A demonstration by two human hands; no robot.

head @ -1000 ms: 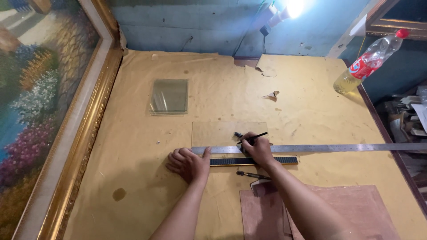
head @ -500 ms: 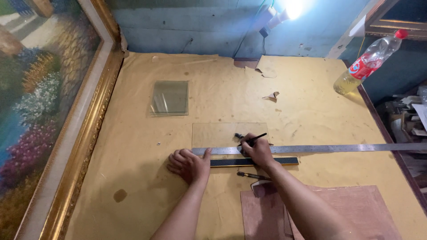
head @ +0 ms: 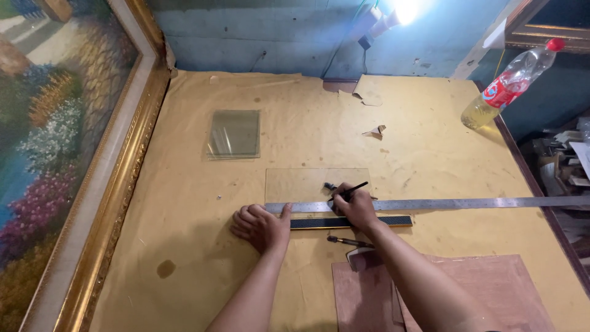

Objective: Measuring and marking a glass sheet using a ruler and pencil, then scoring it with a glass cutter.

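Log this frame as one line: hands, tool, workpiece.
left hand: pins steel ruler | right hand: holds black pen-like tool at ruler edge | glass sheet: flat under ruler

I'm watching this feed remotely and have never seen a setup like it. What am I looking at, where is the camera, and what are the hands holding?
The camera sits on a person's head and looks down at their two bare hands over a paper-covered table. The left hand presses flat on a long metal ruler laid across a clear glass sheet. The right hand holds a thin dark pen-like tool against the ruler's edge. Nearby lie a smaller stack of glass panes, a black strip, a brown board, a plastic bottle, and a gold-framed painting leaning at the left.
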